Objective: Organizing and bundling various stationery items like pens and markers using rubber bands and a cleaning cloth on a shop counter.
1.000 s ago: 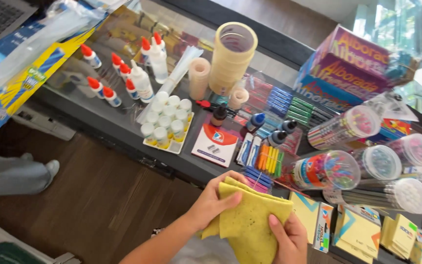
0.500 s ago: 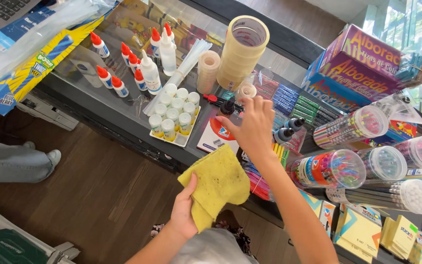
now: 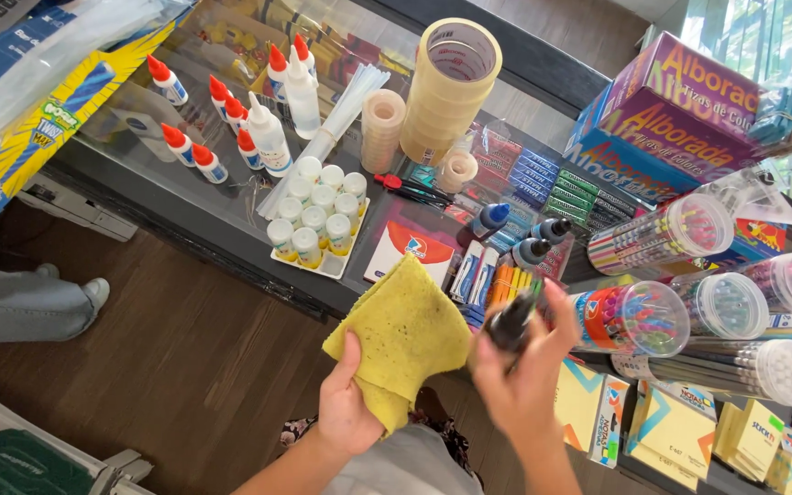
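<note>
— What's in hand at the desk (image 3: 231,229)?
— Left hand (image 3: 346,408) grips a soft, limp yellow cloth (image 3: 402,335) by its near edge; right hand (image 3: 524,367) clasps a small, likely light dark bottle (image 3: 511,323) just right of it.

Bright daylight comes in from the window (image 3: 763,46) at the top right. The glass worktop (image 3: 185,197) shines with glare. The right hand (image 3: 524,367) and its dark bottle (image 3: 511,323) are blurry. Everything else looks sharp.
</note>
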